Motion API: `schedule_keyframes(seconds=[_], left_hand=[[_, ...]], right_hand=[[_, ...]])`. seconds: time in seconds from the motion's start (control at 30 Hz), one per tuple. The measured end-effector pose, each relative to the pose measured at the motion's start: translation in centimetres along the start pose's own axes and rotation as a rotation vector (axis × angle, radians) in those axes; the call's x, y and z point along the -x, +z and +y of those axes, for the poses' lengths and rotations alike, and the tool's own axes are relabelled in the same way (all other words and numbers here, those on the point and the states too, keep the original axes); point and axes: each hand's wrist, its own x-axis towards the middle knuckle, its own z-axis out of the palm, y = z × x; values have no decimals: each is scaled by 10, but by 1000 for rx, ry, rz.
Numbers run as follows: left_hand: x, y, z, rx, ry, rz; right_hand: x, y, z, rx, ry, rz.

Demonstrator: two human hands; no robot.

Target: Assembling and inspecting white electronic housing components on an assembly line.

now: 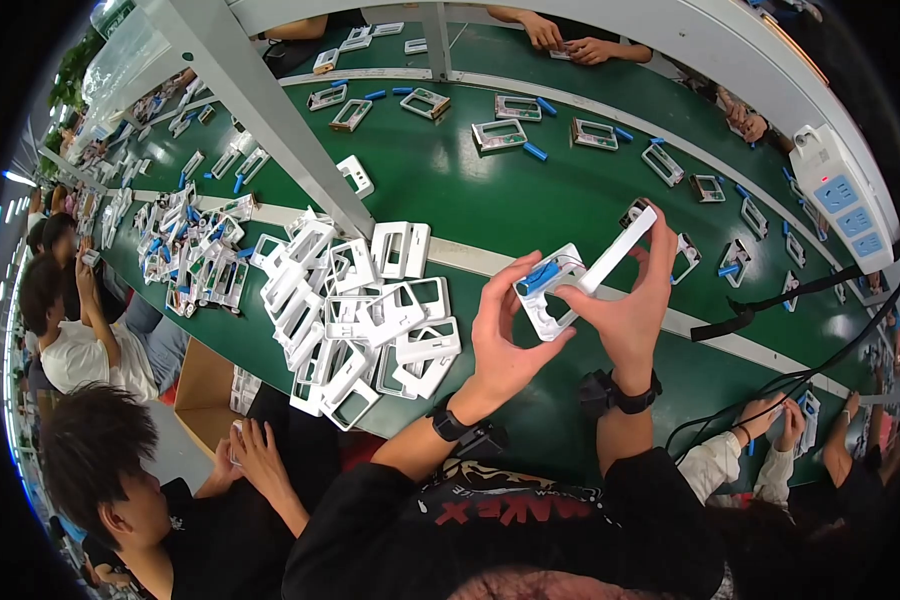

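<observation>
My left hand (502, 352) grips a white plastic housing (544, 322) by its edges, above the green table. Inside that housing lies a blue cylindrical battery (540, 277), with thin wires near it. My right hand (632, 308) pinches a white frame-shaped cover (620, 250), tilted up and seen nearly edge-on. A small dark part (632, 213) shows at the cover's far end. The right thumb reaches over to the housing, and the two white pieces come close together; whether they touch is hard to tell.
A heap of white plastic frames (390, 312) lies left of my hands, beside a metal post (270, 120). Housings with blue batteries (498, 136) ride the green belt beyond a metal rail. A power strip (842, 205) and black cables hang at right. Co-workers sit on both sides.
</observation>
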Motion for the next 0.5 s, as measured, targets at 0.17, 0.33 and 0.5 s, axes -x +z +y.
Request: schedule_keyframes(seconds=[0.17,0.33,0.5], left_hand=[[-3,-5,5,182,-149,-76],[-9,-8,10,424,-218,-37],[-12,-16,1,417,-257,-139]], right_hand=[[-2,-14,4,-143,-10,-94],[-4,-36,2,-63,-65,-219],[-2,-44,4,-133,-195,-441]])
